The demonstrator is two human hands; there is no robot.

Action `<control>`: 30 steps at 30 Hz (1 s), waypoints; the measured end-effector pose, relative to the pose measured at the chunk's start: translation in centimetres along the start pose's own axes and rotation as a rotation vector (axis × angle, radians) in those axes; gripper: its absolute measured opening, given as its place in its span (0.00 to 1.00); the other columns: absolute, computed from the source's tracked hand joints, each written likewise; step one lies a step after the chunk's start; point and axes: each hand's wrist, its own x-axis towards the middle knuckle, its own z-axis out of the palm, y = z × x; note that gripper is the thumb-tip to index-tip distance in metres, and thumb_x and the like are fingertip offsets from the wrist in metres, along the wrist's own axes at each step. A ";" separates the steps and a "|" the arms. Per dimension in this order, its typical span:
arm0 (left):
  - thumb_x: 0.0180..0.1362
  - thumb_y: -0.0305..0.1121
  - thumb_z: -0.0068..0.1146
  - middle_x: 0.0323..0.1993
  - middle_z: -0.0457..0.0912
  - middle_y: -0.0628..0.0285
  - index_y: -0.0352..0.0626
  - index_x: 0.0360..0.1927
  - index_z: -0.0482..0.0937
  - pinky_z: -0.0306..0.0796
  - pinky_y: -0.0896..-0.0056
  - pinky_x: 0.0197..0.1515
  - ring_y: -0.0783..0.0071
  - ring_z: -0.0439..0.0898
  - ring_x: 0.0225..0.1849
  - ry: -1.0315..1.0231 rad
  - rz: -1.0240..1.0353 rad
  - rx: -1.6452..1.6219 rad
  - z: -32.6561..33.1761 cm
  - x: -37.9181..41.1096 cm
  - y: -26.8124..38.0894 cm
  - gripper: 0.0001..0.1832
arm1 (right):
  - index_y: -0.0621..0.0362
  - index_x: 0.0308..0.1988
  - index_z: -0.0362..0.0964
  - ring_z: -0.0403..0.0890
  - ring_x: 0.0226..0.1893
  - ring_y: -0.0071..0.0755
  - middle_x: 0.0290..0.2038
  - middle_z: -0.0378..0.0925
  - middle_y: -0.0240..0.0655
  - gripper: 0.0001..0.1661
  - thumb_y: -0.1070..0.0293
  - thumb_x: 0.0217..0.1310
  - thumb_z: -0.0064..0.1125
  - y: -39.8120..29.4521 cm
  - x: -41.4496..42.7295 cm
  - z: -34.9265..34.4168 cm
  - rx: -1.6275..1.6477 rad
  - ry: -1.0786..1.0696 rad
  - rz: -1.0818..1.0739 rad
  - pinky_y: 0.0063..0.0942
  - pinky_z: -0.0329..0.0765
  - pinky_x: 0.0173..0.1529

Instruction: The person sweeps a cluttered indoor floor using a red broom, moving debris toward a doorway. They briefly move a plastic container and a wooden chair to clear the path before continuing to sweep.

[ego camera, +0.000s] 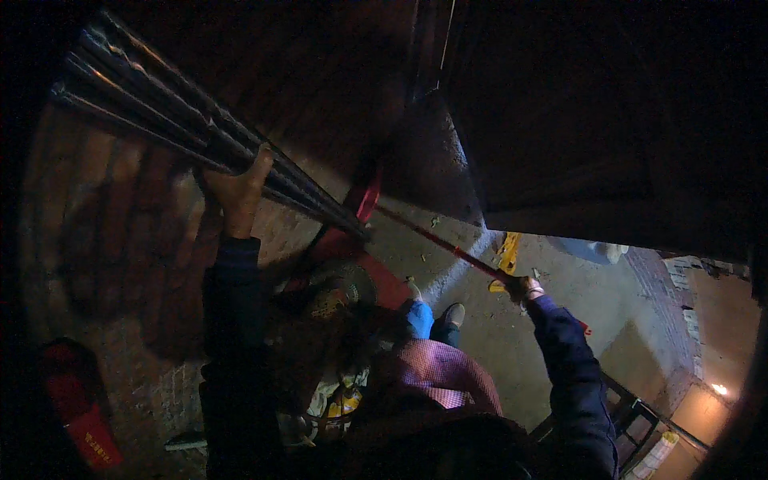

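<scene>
My left hand (243,189), in a dark sleeve, is around a bundle of long dark rods (180,114) with a metallic sheen. The rods slope from the upper left down to a narrow end near the middle; their exact kind is too dim to tell. My right hand (523,288) grips a long thin reddish bar (444,243), whose far end reaches a red metal frame (369,201). Whether bar and frame touch is unclear. The red end of the bar shows behind my right forearm.
A brick wall (129,228) stands at left, with a red box bearing writing (93,432) low beside it. A yellow metal piece (509,255) lies on the floor (498,342). A dark metal frame (636,420) is at lower right. A dark overhanging surface (600,150) fills the upper right.
</scene>
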 end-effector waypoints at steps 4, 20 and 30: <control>0.33 0.25 0.62 0.38 0.68 0.58 0.30 0.41 0.64 0.63 0.71 0.44 0.71 0.68 0.39 -0.050 -0.076 0.053 -1.1 0.6 0.0 0.28 | 0.49 0.34 0.71 0.73 0.22 0.30 0.19 0.72 0.35 0.20 0.48 0.50 0.42 3.2 -0.1 1.4 0.445 -0.017 0.078 0.30 0.68 0.25; 0.37 0.23 0.59 0.52 0.56 0.55 0.34 0.53 0.51 0.54 0.64 0.54 0.64 0.59 0.51 0.163 -0.033 0.191 2.0 0.5 -4.8 0.38 | 0.40 0.48 0.62 0.74 0.35 0.42 0.34 0.73 0.40 0.21 0.59 0.50 0.45 10.4 -16.2 0.3 0.020 0.205 -0.017 0.34 0.70 0.36; 0.35 0.24 0.62 0.49 0.60 0.51 0.29 0.49 0.55 0.54 0.65 0.54 0.62 0.60 0.51 0.272 -0.037 0.228 3.9 1.5 -8.8 0.36 | 0.57 0.36 0.68 0.75 0.23 0.33 0.23 0.73 0.39 0.24 0.48 0.50 0.44 -0.4 7.6 0.5 0.490 0.344 -0.101 0.29 0.68 0.24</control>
